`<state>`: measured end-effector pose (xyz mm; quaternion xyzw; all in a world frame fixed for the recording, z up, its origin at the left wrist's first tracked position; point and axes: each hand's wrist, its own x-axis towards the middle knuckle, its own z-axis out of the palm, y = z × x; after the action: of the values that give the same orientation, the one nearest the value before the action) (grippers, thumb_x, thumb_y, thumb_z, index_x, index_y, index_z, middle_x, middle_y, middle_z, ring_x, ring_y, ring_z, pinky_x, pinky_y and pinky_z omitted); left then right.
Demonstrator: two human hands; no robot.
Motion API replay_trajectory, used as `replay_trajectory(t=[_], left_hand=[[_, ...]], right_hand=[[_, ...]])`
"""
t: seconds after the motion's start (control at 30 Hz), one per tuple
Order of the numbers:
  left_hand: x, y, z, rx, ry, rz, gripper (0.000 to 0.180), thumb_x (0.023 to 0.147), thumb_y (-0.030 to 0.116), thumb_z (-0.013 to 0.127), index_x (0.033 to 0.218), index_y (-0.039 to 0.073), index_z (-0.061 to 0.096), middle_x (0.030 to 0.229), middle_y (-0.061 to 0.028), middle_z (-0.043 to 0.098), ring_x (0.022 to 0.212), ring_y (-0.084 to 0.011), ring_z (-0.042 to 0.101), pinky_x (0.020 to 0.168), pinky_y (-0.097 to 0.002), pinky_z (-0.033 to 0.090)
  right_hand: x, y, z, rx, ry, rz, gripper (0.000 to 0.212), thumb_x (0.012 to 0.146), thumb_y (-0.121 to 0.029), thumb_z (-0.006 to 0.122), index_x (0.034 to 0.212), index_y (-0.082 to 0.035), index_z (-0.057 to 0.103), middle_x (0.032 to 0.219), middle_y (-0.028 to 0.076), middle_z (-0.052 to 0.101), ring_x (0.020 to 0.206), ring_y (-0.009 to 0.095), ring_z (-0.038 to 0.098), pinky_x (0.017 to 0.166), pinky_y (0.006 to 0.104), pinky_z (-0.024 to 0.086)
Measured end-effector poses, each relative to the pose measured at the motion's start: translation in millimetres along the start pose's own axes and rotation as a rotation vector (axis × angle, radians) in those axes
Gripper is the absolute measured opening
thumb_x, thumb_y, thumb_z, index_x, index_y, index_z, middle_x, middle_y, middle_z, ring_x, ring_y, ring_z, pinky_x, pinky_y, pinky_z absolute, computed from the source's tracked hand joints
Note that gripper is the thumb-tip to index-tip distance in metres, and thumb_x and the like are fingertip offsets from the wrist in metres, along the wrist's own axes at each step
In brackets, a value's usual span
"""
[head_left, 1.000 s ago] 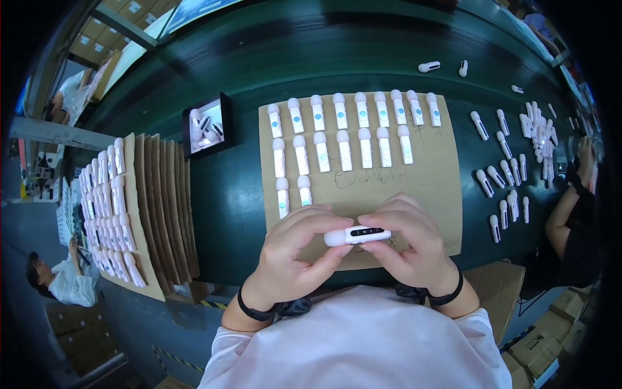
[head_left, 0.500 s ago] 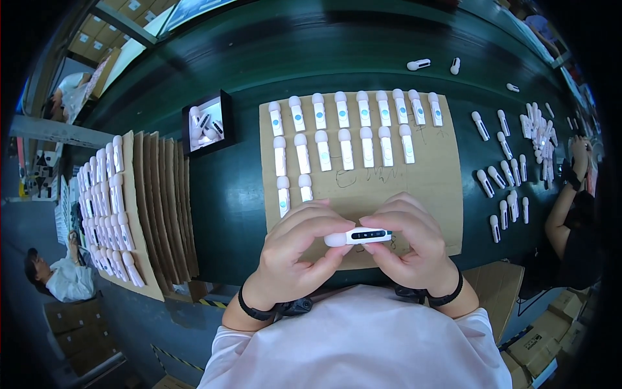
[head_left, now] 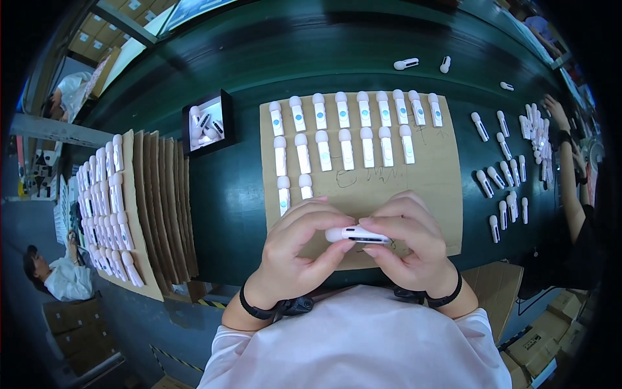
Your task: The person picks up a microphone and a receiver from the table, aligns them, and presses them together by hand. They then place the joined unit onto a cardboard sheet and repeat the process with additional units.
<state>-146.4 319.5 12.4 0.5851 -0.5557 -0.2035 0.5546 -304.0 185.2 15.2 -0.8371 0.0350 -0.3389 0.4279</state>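
Left hand [head_left: 291, 243]: thumb and forefinger narrowed around the rounded-head end, thumb on the near side, forefinger on the far side.
Right hand [head_left: 418, 240]: thumb and fingers pinching the opposite end of the body.
White device [head_left: 343, 234]: held lengthwise between both hands, over the near part of the cardboard; its rounded head points left, past the left fingertips, and its long dark panel turns toward the wearer, showing in the gap between the two pinches.
Cardboard sheet [head_left: 431, 194]: right beyond the fingers, carrying a far row of nine similar devices, a middle row of seven, and two more partly behind the left hand.
Stacked sheets [head_left: 162, 214]: off to the left, more devices lined up on top.
Loose devices [head_left: 494, 175]: scattered to the right, near a heaped pile [head_left: 539, 139].
Black box [head_left: 227, 120]: beyond the stack, several devices jumbled inside.
Co-worker's hand [head_left: 556, 111]: at far right, reaching beyond the pile.
Far green strip [head_left: 311, 55]: three devices lying well apart toward its right.
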Motion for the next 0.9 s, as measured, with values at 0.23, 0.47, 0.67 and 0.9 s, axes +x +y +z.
replay_trajectory(t=[0.23,0.47,0.67,0.9], left_hand=[[3.6,-3.0,7.6,0.022,-0.060,-0.039,0.022,0.074,-0.002,0.073,0.094,0.000,0.064,0.100,-0.0140,0.067,0.095,-0.0251,0.065,0.092,-0.0397,0.048],[0.1,-1.8,-13.7,0.125,-0.023,-0.080,0.017,0.076,-0.004,0.068,0.092,0.000,0.063,0.103,-0.0144,0.065,0.095,-0.0248,0.063,0.087,-0.0346,0.048],[-7.6,-7.3,-34.4,0.203,0.057,-0.109,0.015,0.077,-0.004,0.068,0.091,0.000,0.063,0.103,-0.0139,0.065,0.095,-0.0244,0.063,0.085,-0.0326,0.048],[-11.3,-10.5,-46.1,0.253,0.141,-0.145,0.013,0.078,-0.002,0.070,0.090,0.000,0.064,0.102,-0.0137,0.066,0.093,-0.0242,0.064,0.083,-0.0319,0.049]], right_hand=[[-3.6,1.6,-0.2,0.001,0.021,0.001,0.026,0.075,0.002,0.072,0.100,-0.004,0.065,0.095,0.010,0.067,0.081,0.025,0.061,0.071,0.0352,0.046],[-1.8,14.8,-42.8,-0.249,-0.065,0.065,0.025,0.077,0.002,0.072,0.099,-0.004,0.064,0.095,0.011,0.067,0.085,0.028,0.063,0.074,0.0367,0.050],[3.6,51.0,-88.1,-0.534,-0.070,0.163,0.021,0.078,0.002,0.071,0.097,-0.001,0.062,0.097,0.013,0.065,0.088,0.030,0.064,0.076,0.0351,0.052],[-8.8,77.9,-92.9,-0.700,-0.188,0.121,0.020,0.077,0.001,0.070,0.094,-0.001,0.059,0.102,0.013,0.064,0.092,0.031,0.063,0.078,0.0360,0.052]])
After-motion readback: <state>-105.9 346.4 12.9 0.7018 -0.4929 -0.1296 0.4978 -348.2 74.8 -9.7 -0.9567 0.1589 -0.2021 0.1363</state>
